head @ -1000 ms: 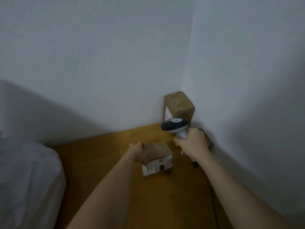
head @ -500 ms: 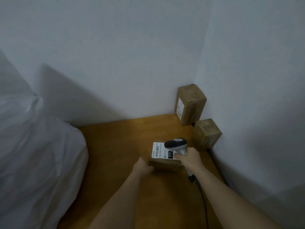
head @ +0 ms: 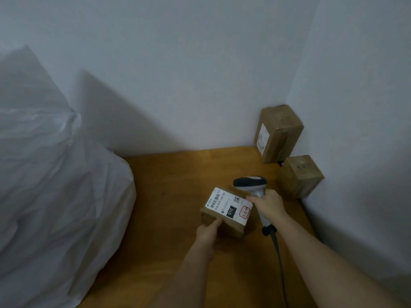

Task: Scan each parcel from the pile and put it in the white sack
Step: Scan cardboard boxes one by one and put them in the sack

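A person stands at a wooden table (head: 169, 196) pushed into the corner of two pale walls, both bare forearms reaching out over it. The left hand (head: 208, 232) grips the near left corner of a small cardboard parcel (head: 224, 218), thumb pressed along the side, and the box sits tilted with its white shipping label (head: 229, 206) facing up; a barcode, a black patch reading 010 and a pink-edged handwritten sticker show on it. The right hand (head: 268, 204) is wrapped round the handle of a grey and black barcode scanner (head: 250, 182), whose head hangs just above the far right edge of the parcel, nose pointing left over the label. Its dark cable (head: 278, 258) runs back along the table beside the right forearm toward the near edge. In the far right corner of the table two more cardboard parcels wait: a tall taped box (head: 279, 133) standing upright against the back wall with a white label on its left face, and a smaller box (head: 299, 176) just in front of it, against the right wall. Whether the two touch I cannot tell. The white sack (head: 55, 196) bulges at the left edge of the table, crumpled and full-looking, rising high against the back wall, well apart from the parcel in the hands.
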